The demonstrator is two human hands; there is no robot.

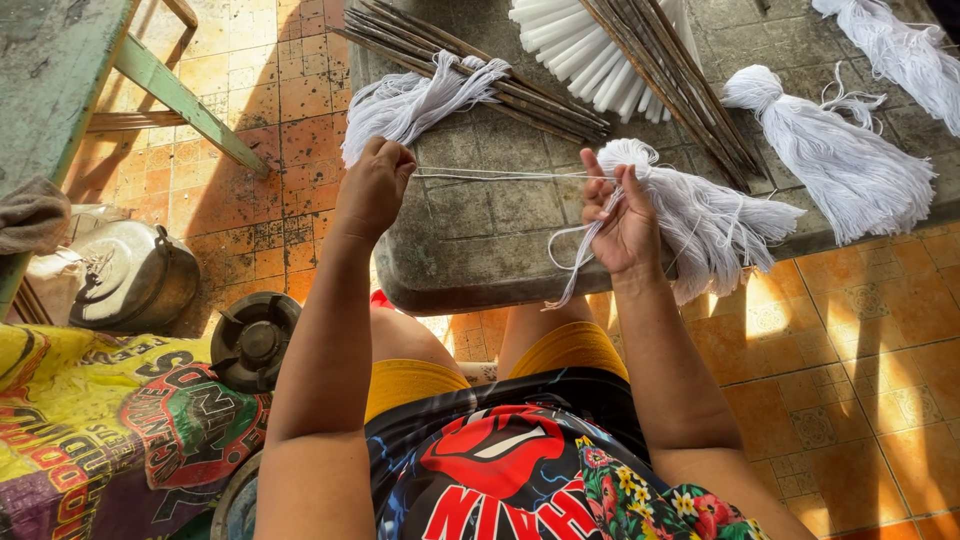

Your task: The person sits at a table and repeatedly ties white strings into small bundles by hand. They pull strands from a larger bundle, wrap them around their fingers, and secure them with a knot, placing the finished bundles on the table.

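My right hand (622,222) grips a bundle of white cotton strands (715,225) near its knotted round head, over the edge of a grey stone slab (480,235). A thin white string (500,174) runs taut from that bundle leftward to my left hand (374,187), which is closed in a fist around the string's end. Loose loops of string hang below my right hand. Another white bundle (420,100) lies on dark sticks (520,85) just beyond my left hand.
Two more tied white bundles (835,160) (900,50) lie at the slab's right. White bristles (585,50) under more sticks rest at the far middle. A metal pot (130,275), a small stove (252,340), a printed sack (100,420) and a green wooden frame (180,100) stand left.
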